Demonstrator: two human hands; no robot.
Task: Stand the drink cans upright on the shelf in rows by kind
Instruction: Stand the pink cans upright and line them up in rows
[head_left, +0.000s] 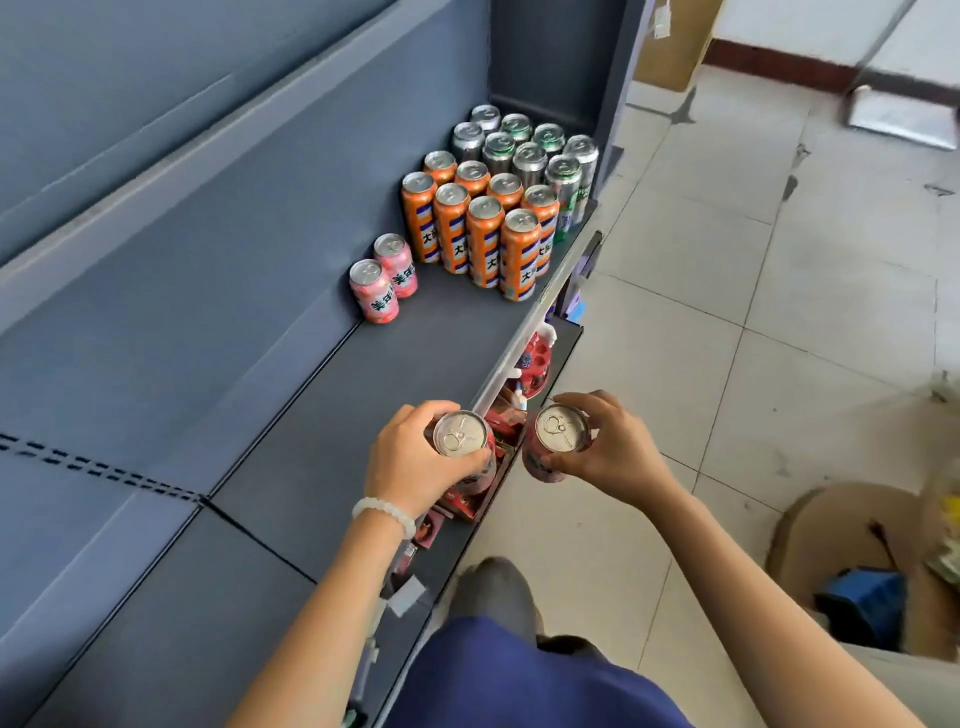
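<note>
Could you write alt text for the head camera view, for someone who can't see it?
A person's left hand and right hand each grip a short pink drink can at a grey metal shelf's front edge. Farther back stand two pink cans, tall orange cans and silver-green cans in rows.

Pink cans, orange striped cans, grey shelf

Up past my left hand, the two pink cans on the shelf show white bands with green characters; I read "美年" there. Farther on, the tall orange cans carry a dark "大" on white stripes, the rest cut off. Print on the green-and-silver cans is too small for me to read.
</note>
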